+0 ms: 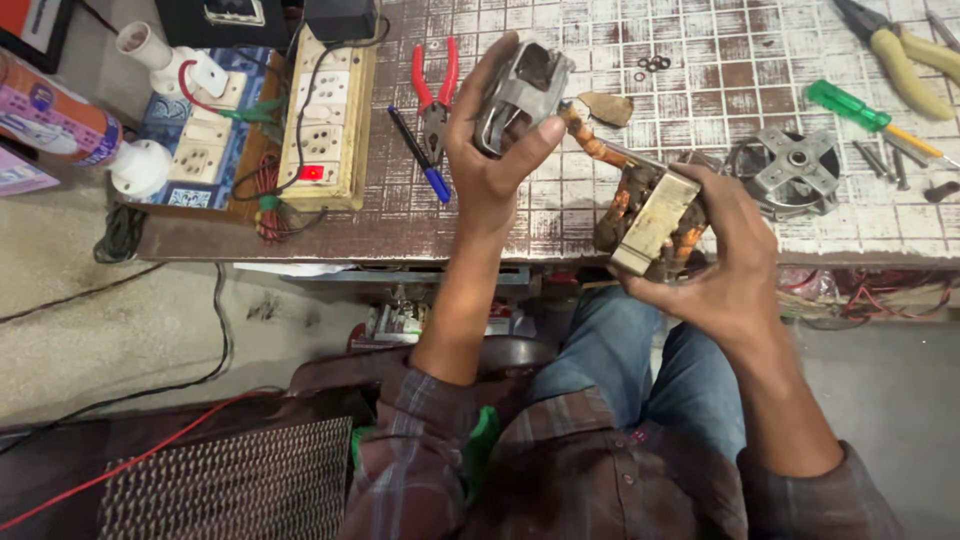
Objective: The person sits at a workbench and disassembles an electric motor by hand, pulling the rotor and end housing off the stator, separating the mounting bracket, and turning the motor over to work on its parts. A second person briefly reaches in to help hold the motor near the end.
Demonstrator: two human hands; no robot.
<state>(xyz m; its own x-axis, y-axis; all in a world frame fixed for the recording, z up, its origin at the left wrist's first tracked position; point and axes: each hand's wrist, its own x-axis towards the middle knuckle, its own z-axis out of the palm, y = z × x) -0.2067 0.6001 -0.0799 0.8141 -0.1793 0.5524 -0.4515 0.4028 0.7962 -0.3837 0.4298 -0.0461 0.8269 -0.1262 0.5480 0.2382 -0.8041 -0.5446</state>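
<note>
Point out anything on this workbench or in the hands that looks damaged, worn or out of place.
The workbench top is badly worn, its checked surface flaking into brown patches. Loose screws lie scattered near the green screwdriver. The motor core in the right hand shows bare copper windings, its metal housing apart in the left hand.

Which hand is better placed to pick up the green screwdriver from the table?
Probably the right hand: the green screwdriver lies on its side of the table. The left hand is farther away. Both hands hold motor parts now.
</note>
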